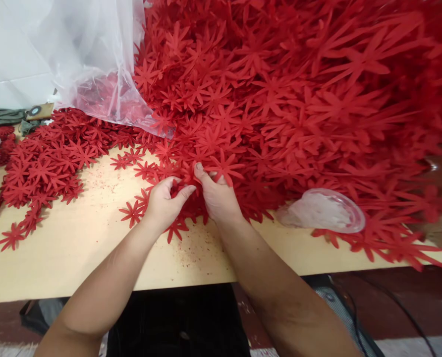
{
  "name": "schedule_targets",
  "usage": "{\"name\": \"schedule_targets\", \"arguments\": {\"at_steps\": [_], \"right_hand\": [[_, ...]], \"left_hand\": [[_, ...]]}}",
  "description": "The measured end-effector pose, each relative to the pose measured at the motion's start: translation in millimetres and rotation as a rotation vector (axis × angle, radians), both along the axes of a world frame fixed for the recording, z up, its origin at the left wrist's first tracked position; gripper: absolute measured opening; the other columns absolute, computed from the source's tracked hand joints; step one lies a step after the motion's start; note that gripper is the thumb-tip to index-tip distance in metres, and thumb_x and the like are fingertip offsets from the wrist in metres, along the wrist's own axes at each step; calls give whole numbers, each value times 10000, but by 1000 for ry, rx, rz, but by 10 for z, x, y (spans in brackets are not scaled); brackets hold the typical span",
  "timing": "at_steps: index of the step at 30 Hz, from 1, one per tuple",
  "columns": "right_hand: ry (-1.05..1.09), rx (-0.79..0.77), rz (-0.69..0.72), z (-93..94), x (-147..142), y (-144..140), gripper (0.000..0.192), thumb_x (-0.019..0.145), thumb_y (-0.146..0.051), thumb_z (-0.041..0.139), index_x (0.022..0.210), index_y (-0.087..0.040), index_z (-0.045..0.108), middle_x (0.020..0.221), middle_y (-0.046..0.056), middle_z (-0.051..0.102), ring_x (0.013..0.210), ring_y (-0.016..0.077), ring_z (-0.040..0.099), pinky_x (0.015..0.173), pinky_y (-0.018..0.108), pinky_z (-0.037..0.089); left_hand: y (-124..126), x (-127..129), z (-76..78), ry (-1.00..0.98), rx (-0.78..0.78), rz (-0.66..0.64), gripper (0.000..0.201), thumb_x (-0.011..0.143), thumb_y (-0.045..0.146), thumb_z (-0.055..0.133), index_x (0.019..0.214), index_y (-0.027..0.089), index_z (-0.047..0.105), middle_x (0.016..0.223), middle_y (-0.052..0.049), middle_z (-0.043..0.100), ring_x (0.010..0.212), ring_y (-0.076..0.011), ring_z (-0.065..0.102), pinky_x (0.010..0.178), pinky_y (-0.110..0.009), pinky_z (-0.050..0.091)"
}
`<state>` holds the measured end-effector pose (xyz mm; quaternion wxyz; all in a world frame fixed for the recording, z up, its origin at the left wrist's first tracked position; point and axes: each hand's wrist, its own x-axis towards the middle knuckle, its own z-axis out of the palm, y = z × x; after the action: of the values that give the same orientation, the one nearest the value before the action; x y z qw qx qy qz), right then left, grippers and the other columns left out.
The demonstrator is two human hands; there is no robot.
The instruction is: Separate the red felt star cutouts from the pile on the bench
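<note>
Pale wood tabletop carries a huge heap of red flower cutouts, and at its near edge the left hand and right hand meet, both pinching a small bunch of cutouts between them. Gathering seems under way; separating the bunch cleanly from the heap likely calls for a firm pinch, with a clear plastic bag behind and a clear lid to the right
</note>
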<state>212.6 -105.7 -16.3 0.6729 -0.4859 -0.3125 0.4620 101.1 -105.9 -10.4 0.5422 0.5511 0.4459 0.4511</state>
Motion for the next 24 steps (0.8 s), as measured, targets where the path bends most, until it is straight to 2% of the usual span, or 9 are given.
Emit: {"name": "schedule_targets", "arguments": {"at_steps": [5, 8, 14, 17, 20, 24], "right_hand": [[-52, 15, -38, -22, 23, 15, 335, 623, -505, 743, 624, -211, 582, 616, -24, 601, 614, 127, 571, 633, 292, 508], [-106, 21, -79, -12, 37, 13, 325, 648, -498, 720, 618, -215, 564, 602, -27, 579, 602, 124, 552, 639, 298, 502], [-124, 18, -172, -25, 108, 45, 312, 699, -454, 692, 582, -222, 520, 530, -48, 459, 552, 116, 482, 646, 307, 482], [-140, 40, -176, -23, 142, 60, 298, 692, -462, 704, 622, -215, 553, 604, -31, 524, 605, 117, 516, 677, 298, 487], [-125, 83, -135, -4, 165, 58, 319, 680, -513, 709, 682, -222, 578, 715, -13, 592, 677, 121, 561, 690, 280, 496], [-134, 142, 68, 25, 137, 26, 369, 628, -540, 757, 822, -249, 636, 824, -11, 643, 755, 125, 596, 723, 270, 512]], "left_hand": [[37, -13, -6, -35, -30, -15, 199, 725, 302, 690, 698, 171, 543, 674, 31, 567, 642, -93, 503, 649, -232, 415], [51, -8, -13, -42, 2, -13, 171, 726, 285, 687, 714, 172, 560, 685, 25, 588, 653, -95, 518, 663, -232, 425], [28, 3, 5, -52, 41, -7, 176, 716, 278, 691, 690, 173, 553, 668, 30, 576, 647, -88, 515, 659, -221, 427], [30, -17, 54, -46, 0, 29, 210, 693, 287, 717, 679, 171, 542, 647, 37, 560, 617, -81, 496, 627, -215, 419], [60, -55, 91, -62, -50, 80, 250, 659, 304, 749, 677, 170, 538, 623, 46, 543, 577, -71, 471, 584, -208, 403], [93, -87, 82, -112, -75, 80, 284, 634, 321, 771, 688, 170, 536, 623, 44, 560, 570, -70, 480, 578, -210, 411]]}}
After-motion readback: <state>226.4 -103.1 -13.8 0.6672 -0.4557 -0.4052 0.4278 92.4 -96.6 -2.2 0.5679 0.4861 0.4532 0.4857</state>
